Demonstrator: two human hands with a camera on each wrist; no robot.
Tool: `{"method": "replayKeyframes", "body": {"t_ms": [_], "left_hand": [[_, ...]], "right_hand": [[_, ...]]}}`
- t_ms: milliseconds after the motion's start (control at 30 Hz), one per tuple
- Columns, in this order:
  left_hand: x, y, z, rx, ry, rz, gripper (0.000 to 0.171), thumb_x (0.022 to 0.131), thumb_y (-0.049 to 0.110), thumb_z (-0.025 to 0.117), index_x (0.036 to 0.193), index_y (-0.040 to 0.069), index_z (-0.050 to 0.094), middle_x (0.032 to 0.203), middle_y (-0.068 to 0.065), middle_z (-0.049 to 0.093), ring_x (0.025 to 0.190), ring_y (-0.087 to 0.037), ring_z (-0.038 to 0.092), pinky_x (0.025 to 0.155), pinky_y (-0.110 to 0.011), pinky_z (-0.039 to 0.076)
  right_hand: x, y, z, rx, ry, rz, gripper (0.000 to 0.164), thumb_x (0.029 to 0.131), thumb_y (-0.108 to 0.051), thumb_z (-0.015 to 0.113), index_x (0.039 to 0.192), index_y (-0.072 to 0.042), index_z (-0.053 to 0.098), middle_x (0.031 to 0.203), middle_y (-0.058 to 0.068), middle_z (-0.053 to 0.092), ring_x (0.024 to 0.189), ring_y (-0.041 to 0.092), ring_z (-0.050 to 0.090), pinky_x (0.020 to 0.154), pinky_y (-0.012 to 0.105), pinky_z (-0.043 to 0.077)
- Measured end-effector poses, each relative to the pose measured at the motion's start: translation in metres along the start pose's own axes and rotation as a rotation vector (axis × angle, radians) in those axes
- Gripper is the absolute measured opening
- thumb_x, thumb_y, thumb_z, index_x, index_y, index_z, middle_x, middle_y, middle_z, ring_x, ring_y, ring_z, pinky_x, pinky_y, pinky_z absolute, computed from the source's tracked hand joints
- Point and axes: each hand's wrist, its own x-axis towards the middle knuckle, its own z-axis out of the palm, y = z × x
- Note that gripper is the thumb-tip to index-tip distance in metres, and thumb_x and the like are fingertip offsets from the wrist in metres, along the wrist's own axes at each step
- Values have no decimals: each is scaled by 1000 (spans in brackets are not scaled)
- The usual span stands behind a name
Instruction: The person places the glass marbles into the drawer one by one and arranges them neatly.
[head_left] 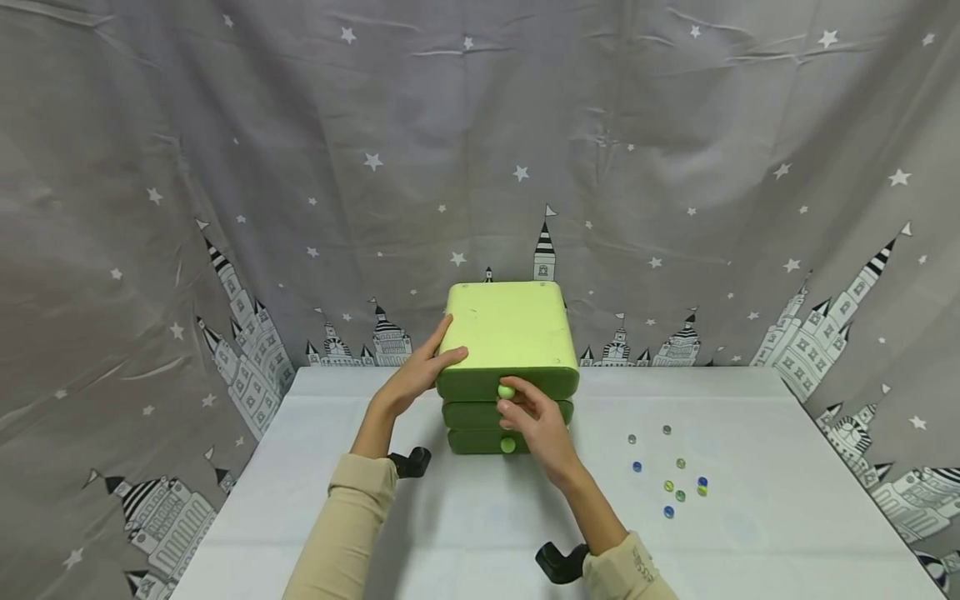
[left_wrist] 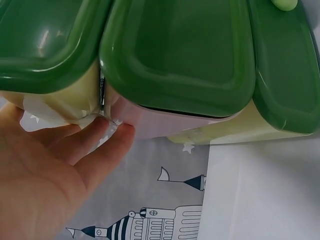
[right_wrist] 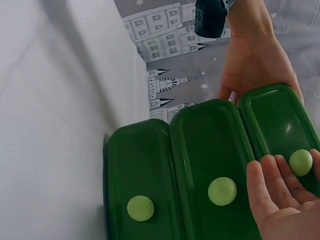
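Observation:
A small three-drawer chest (head_left: 506,325) with a light green top and dark green drawer fronts stands at the back middle of the table. My left hand (head_left: 415,375) rests against its left side, thumb on the top edge. In the left wrist view, the fingers of my left hand (left_wrist: 65,160) lie fairly straight along the pale side by the top and middle drawers. My right hand (head_left: 543,429) is at the front, thumb and index finger pinching the round light green knob (right_wrist: 301,162) of the top drawer. Its other fingers extend beside the front. All drawer fronts look nearly flush.
Several small glass marbles (head_left: 680,462), blue, green and yellowish, lie scattered on the white tablecloth (head_left: 772,450) right of the chest. A grey curtain (head_left: 465,125) printed with stars and castles hangs behind. Black wrist devices (head_left: 561,563) sit near both sleeves.

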Motion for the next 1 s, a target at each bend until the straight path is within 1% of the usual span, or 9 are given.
{"method": "replayKeyframes", "body": {"t_ms": [100, 333, 467, 600, 733, 767, 867, 933, 1000], "left_hand": [[-1, 0, -1, -1, -2, 0, 83, 97, 50, 57, 158, 39, 4, 164, -3, -2, 142, -35, 30, 105, -56, 37], [-1, 0, -1, -11, -10, -10, 83, 96, 49, 58, 158, 40, 4, 164, -1, -3, 142, -34, 29, 105, -56, 36], [0, 0, -2, -18, -19, -14, 83, 96, 49, 58, 158, 40, 3, 164, 0, -3, 143, -34, 27, 105, -56, 36], [-2, 5, -3, -31, -45, -17, 82, 98, 47, 57, 158, 40, 1, 164, 0, -5, 146, -34, 18, 107, -58, 32], [-2, 4, -4, -25, -65, -14, 82, 99, 47, 55, 157, 42, -1, 164, 3, -8, 148, -34, 11, 109, -61, 26], [1, 0, -4, -19, -64, -8, 81, 98, 49, 55, 157, 44, -1, 164, 5, -8, 148, -33, 10, 109, -61, 26], [1, -1, -5, -13, -68, -8, 81, 98, 50, 55, 156, 44, -1, 163, 6, -8, 148, -32, 10, 109, -62, 25], [0, -1, -5, -14, -68, -7, 82, 98, 50, 56, 157, 43, -1, 164, 5, -7, 148, -32, 11, 110, -61, 25], [-1, 0, -5, -17, -70, -2, 83, 98, 49, 55, 157, 42, -2, 164, 4, -8, 148, -33, 10, 109, -62, 25]], "right_hand": [[0, 0, 0, -9, 7, 4, 38, 99, -13, 59, 134, 3, 56, 111, 23, 60, 105, 46, 56, 88, 46, 52], [-2, 0, -1, -18, 10, 21, 39, 100, -14, 58, 135, 3, 57, 114, 26, 64, 108, 45, 59, 90, 51, 49], [-4, -1, -2, -14, 11, 18, 39, 99, -14, 59, 134, 5, 57, 114, 26, 66, 107, 41, 62, 92, 50, 49], [-9, -1, -2, -5, 3, 20, 41, 99, -14, 59, 134, 5, 57, 117, 26, 65, 109, 41, 62, 92, 45, 50], [-15, -2, -3, -15, -28, 23, 41, 99, -15, 59, 135, 5, 56, 119, 28, 64, 111, 43, 60, 94, 48, 49], [-17, -3, -4, -17, -38, 26, 41, 100, -15, 58, 135, 5, 56, 119, 29, 63, 111, 44, 60, 93, 46, 50], [-22, -4, -4, -15, -62, 32, 41, 100, -14, 58, 135, 6, 56, 119, 31, 62, 109, 44, 61, 90, 39, 52], [-25, -5, -5, -14, -77, 33, 41, 100, -13, 58, 135, 8, 55, 119, 32, 62, 107, 38, 63, 88, 35, 53], [-29, -7, -5, -15, -97, 32, 41, 99, -13, 58, 135, 8, 55, 119, 31, 62, 105, 33, 65, 88, 35, 53]]}}
